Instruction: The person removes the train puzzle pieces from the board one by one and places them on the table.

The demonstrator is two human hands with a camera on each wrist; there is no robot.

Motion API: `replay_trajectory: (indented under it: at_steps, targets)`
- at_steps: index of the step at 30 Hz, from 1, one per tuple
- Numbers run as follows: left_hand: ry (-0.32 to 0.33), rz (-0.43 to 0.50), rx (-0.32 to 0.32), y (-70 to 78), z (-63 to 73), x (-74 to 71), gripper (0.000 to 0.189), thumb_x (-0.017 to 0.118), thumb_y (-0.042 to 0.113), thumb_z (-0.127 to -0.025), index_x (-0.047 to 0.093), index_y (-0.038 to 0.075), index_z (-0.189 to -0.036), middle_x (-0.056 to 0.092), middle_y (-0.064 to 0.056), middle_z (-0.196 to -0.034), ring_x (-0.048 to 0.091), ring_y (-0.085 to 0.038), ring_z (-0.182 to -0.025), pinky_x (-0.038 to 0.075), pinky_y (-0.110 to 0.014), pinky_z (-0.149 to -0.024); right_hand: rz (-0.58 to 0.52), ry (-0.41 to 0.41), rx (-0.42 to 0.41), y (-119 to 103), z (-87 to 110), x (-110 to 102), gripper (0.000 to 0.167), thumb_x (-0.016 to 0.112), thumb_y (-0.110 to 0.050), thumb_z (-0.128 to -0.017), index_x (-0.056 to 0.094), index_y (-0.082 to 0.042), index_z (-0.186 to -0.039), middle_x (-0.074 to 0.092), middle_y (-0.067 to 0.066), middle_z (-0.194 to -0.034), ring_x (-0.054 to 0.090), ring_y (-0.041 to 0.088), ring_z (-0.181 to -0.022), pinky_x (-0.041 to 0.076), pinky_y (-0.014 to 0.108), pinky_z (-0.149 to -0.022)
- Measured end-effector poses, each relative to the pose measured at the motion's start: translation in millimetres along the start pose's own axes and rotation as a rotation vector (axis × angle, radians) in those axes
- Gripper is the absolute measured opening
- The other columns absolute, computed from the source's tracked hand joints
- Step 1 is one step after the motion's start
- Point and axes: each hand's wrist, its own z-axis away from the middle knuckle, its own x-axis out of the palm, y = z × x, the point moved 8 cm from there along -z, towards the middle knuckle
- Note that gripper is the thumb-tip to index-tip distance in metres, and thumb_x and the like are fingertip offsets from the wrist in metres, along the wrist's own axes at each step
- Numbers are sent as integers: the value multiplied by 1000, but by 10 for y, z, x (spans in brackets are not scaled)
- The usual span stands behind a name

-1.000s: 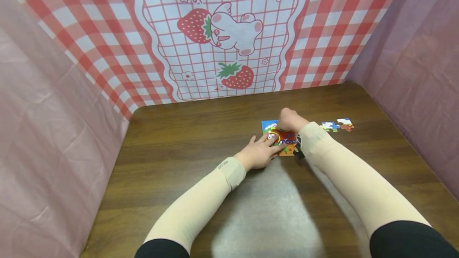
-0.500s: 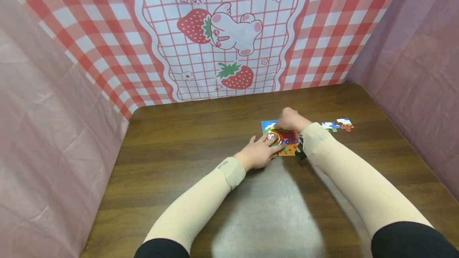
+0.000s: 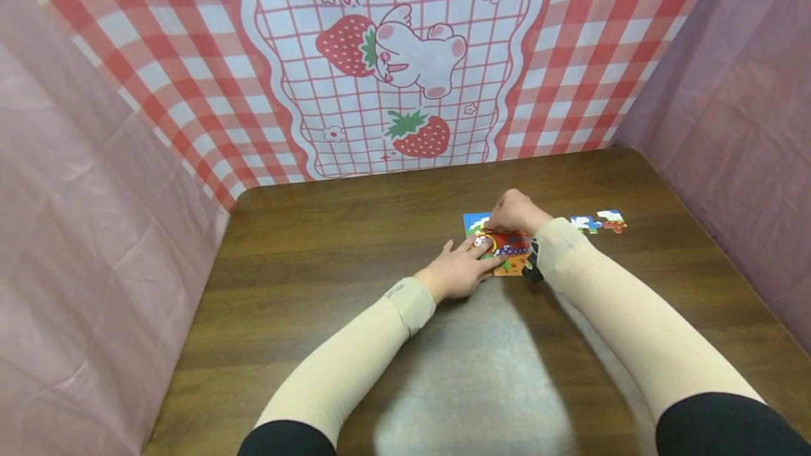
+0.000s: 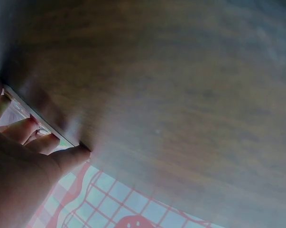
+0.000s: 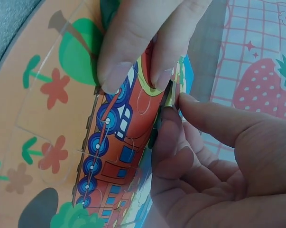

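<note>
Where the right grip (image 3: 516,210) pinches, a piece (image 5: 175,93) tilts.

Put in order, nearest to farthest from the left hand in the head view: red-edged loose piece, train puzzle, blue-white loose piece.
1. Train puzzle, touched by the left hand
2. Blue-white loose piece, to the right
3. Red-edged loose piece, farther right
</note>
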Motion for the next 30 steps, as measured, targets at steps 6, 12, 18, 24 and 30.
replay_trajectory:
  at_steps: [6,12,18,24,30]
  targets:
    - [0,1,6,7,3,-11,54,35,41,-111,21,41,-163,11,1,-169,5,-27,-154,29,-59,-112,-49,9,6,36,-9,-8,24,79,-17,-89,76,7,-92,73,8,-75,66,19,-71,51,36,-70]
    - [1,3,0,9,-1,-7,53,34,44,-110,24,40,-162,14,1,-169,8,-27,-153,29,-59,-112,-108,-22,18,45,-2,11,25,77,-17,-92,76,8,-96,72,10,-74,65,17,-67,52,35,-68]
    - [16,0,-7,10,0,-19,53,34,45,-110,27,39,-162,18,0,-168,11,-28,-153,29,-59,-112,-171,-26,6,35,-38,39,23,68,-14,-98,75,8,-93,72,12,-75,64,16,-63,53,31,-62]
    - [21,10,-3,3,-3,-16,53,34,46,-110,27,40,-162,20,1,-168,12,-27,-153,28,-59,-112,-194,-4,1,38,-55,25,26,64,-15,-101,73,10,-101,74,12,-80,66,16,-66,53,30,-62]
    - [24,32,1,-3,-6,-6,52,34,45,-110,26,41,-162,17,2,-168,10,-29,-153,26,-60,-113,-183,21,1,118,-25,-80,30,65,-22,-101,73,7,-107,73,13,-87,66,23,-77,52,35,-69]
